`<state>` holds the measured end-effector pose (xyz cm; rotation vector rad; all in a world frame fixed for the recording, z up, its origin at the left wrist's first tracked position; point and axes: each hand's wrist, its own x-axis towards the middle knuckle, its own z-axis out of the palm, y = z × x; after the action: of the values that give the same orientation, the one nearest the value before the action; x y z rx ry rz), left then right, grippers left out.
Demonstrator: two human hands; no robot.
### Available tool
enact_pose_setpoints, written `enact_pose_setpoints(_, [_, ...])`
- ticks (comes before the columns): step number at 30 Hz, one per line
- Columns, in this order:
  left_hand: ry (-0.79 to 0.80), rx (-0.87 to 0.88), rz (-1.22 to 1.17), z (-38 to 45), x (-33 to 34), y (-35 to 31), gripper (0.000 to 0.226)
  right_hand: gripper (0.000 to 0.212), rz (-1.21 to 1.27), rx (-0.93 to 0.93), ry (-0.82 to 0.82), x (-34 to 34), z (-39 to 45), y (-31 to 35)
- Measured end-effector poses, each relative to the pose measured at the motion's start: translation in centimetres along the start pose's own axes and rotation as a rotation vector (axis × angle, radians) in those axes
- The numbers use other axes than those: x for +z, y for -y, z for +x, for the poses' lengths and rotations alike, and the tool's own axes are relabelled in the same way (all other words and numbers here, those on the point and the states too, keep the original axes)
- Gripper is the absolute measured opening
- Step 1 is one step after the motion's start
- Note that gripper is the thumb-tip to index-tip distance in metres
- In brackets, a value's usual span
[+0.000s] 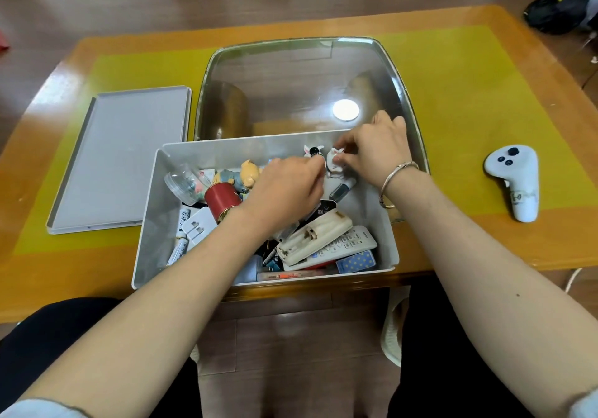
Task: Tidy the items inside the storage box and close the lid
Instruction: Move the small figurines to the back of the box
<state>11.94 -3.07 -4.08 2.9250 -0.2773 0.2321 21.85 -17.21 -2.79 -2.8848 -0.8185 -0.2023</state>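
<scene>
You were early in the tidying, as far as the view showed. The storage box (152, 223) sat open at the centre of the frame, on the near edge of the worktop (453, 239), and its lid (119, 155) lay flat on the worktop to the left, apart from it; closing was not yet done.

The box was pale grey and rectangular, crowded with loose things: a red tin (221, 199), a clear jar (184, 183), a white plug (197, 226), a remote control (348, 244) and a blue spotted pack (356, 261), lying jumbled and overlapping.

Both hands were in the upper right corner of the box. Your right hand (377, 152) pinched a small white rabbit figure (335, 165) in its fingers. Your left hand (288, 188) reached beside a second rabbit figure (313, 151), fingers curled; I could not tell whether they gripped it.

Most of the sorting seemed left to do.
</scene>
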Motion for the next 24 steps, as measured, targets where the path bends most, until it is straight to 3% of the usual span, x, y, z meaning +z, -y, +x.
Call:
enact_pose_setpoints(2, [-0.083,-0.073,-0.016,0.0,-0.6,0.5,0.013,0.019,0.027,0.014,0.002,0.0,0.0,0.0])
enact_pose_setpoints(8, [-0.07,-0.186,0.011,0.2,-0.4,1.6,0.028,0.013,0.08,0.002,-0.005,-0.6,0.2,-0.7])
enact_pose_setpoints(14, [0.048,-0.198,0.082,0.0,0.4,1.4,0.046,0.013,0.083,-0.026,-0.041,-1.1,0.2,-1.1])
enact_pose_setpoints(24, [0.06,-0.175,0.106,0.0,0.9,1.0,0.055,0.017,-0.047,0.002,-0.03,-0.6,0.0,-0.1])
